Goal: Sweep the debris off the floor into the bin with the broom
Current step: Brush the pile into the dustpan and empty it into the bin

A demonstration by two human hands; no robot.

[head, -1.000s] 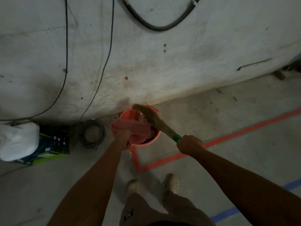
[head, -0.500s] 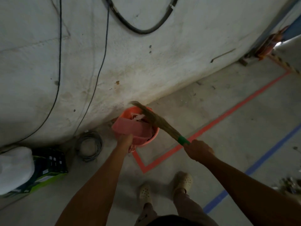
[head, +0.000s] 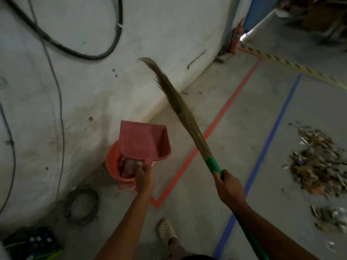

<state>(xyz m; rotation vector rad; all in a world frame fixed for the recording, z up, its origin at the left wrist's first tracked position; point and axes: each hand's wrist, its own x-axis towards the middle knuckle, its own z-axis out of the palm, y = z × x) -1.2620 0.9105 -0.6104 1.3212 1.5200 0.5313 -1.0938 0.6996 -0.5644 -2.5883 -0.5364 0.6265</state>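
- Your left hand [head: 144, 178] curls its fingers round the handle of one dustpan [head: 142, 141], held above one bin [head: 110, 164].
- Your right hand [head: 230, 186] wraps one broom [head: 187, 117], bristles in the air.
- Two debris heaps [head: 317, 166] lie on the floor [head: 244, 128], well right of the bin.

One cam, head-worn, wide-angle, looking fwd & steeply down from standing height. Left hand [head: 143, 178] sits approx centre, right hand [head: 228, 186] right of centre, both near the lens, reaching in from the bottom edge. A shoe [head: 166, 229] shows at bottom centre, so the view is nearly vertical there. Wall [head: 169, 25] fills the upper left, bowed by lens distortion. Floor [head: 244, 119] runs off to the upper right, far bg blurred. Bin [head: 110, 166] is close, just left of centre.
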